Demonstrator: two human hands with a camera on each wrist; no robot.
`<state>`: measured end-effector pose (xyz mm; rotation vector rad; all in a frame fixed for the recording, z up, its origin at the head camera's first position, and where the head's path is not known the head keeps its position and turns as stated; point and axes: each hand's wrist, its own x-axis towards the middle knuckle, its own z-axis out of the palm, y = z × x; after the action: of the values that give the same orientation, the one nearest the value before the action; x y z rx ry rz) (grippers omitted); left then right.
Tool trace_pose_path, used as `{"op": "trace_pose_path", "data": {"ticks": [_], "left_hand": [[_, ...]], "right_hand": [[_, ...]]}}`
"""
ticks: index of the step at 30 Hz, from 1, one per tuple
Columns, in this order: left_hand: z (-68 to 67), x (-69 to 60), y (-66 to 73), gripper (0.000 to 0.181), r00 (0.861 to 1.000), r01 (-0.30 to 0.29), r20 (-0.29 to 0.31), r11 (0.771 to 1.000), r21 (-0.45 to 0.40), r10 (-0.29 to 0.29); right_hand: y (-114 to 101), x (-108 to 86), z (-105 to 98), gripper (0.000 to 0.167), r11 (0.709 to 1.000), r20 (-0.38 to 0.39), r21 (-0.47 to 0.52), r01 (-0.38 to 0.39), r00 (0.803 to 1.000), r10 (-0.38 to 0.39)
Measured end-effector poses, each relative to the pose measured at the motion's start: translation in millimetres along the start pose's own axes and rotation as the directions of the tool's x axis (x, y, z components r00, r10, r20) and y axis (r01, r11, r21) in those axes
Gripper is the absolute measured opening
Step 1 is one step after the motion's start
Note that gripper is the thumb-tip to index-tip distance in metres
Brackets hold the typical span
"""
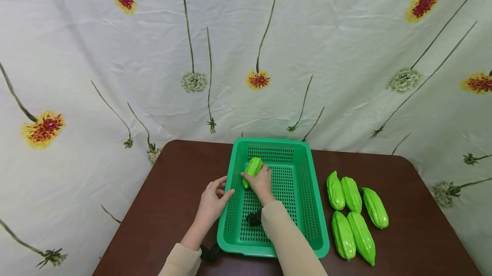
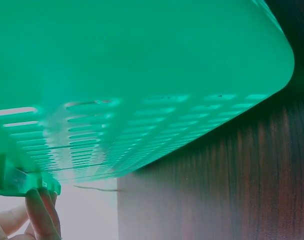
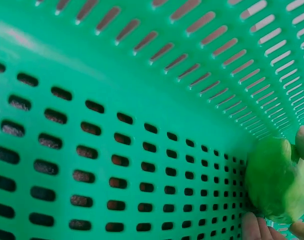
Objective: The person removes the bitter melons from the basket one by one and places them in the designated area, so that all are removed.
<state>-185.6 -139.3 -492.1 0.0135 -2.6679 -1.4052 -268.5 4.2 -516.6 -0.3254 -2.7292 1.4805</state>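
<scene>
A green plastic basket [image 1: 320, 229] with slotted walls stands on the dark table. At its left side my left hand [image 1: 211, 199] grips the rim, the thumb over the edge; in the left wrist view, fingers [image 2: 42, 212] touch the rim's underside. Inside the basket, near the far left corner, my right hand [image 1: 262, 182] holds a light green, ridged bitter melon [image 1: 253, 165] between thumb and fingers. The right wrist view shows the same bitter melon [image 3: 274, 180] low by the basket wall, with fingertips [image 3: 251, 227] around it.
Several more bitter melons [image 1: 361, 231] lie on the table [image 1: 407, 242] right of the basket. Behind the table hangs a white cloth [image 1: 230, 109] with printed flowers. Small black devices [image 1: 209, 252] sit at both wrists.
</scene>
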Motion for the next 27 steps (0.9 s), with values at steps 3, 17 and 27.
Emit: {"op": "trace_pose_path", "data": {"ticks": [3,17,27], "left_hand": [[0.1,-0.1,-0.2,0.049,1.0,0.0,0.001,1.0,-0.001,0.0],[1.0,0.0,-0.7,0.049,1.0,-0.002,-0.002,1.0,-0.009,0.002],[-0.2,-0.4,-0.2,0.048,1.0,-0.007,-0.004,1.0,-0.003,0.007]], "right_hand": [[0,-0.2,0,0.078,1.0,0.003,0.013,-0.011,1.0,0.01],[-4,1.7,-2,0.074,0.998,0.013,0.028,-0.05,0.999,0.05],[-17,2.3,-16,0.076,0.995,0.06,0.06,-0.081,0.995,0.078]]}}
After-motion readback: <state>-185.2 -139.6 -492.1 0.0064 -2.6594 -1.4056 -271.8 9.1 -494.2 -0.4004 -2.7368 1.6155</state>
